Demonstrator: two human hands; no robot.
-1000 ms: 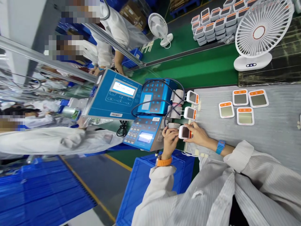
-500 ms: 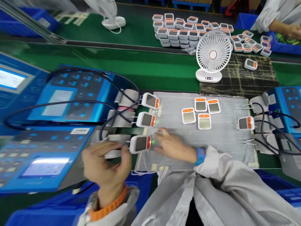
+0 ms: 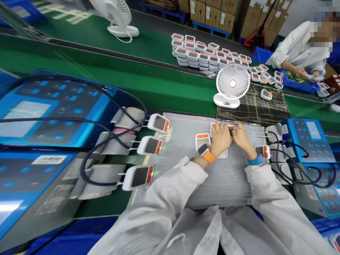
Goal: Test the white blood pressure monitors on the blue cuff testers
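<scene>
Both of my hands are together at the far middle of the grey mat, over the small white devices with a screen and orange buttons. My left hand [image 3: 222, 136], wearing an orange-banded watch, has its fingers curled down over a white device [image 3: 213, 125]. Close beside it, my right hand [image 3: 240, 136], with a blue band, has its fingers bent around a device whose orange strip [image 3: 230, 127] shows between the hands. My hands cover most of these devices and my fingertips. Another device [image 3: 202, 141] lies left of my left wrist, and one more [image 3: 223, 154] is partly under it.
Three devices, the nearest one [image 3: 139, 177] among them, sit on metal prongs at the left by blue instruments [image 3: 34, 113]. Another device [image 3: 261, 151] is on the right. A white fan [image 3: 233, 82] stands behind the mat [image 3: 180, 156]. Stacked devices [image 3: 192, 55] and a co-worker [image 3: 293, 46] are beyond.
My left hand has left the prong-held device at the left and come to the middle devices. My right hand has moved right and away from me to join it. The camera view has shifted.
</scene>
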